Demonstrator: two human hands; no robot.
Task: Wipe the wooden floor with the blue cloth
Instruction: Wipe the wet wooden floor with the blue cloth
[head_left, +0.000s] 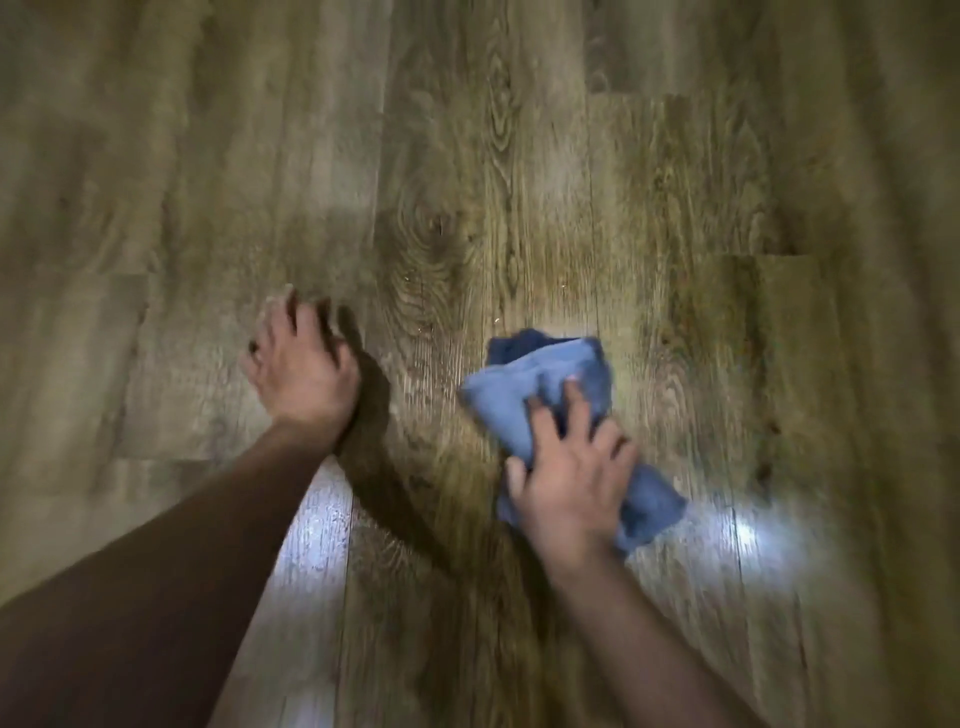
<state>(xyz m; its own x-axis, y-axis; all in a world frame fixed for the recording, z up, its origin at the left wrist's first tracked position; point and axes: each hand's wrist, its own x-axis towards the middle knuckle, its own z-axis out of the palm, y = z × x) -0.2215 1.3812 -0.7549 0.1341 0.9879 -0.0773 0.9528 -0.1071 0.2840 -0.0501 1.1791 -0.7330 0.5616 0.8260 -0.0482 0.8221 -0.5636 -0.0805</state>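
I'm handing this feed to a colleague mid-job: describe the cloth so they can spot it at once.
Start from the wooden floor that fills the view, then look right of centre, beside a bright glare patch. There the right hand presses on and grips a crumpled blue cloth against the planks. It is the only blue, soft thing in view; the left hand rests bare on the floor, apart from it.

specks (496, 320): a few tiny pale bits, well apart, blurred | left glare patch (317, 540): bright white, lower left of centre | right glare patch (748, 535): bright white, lower right | shadow (374, 415): dark curved band between them
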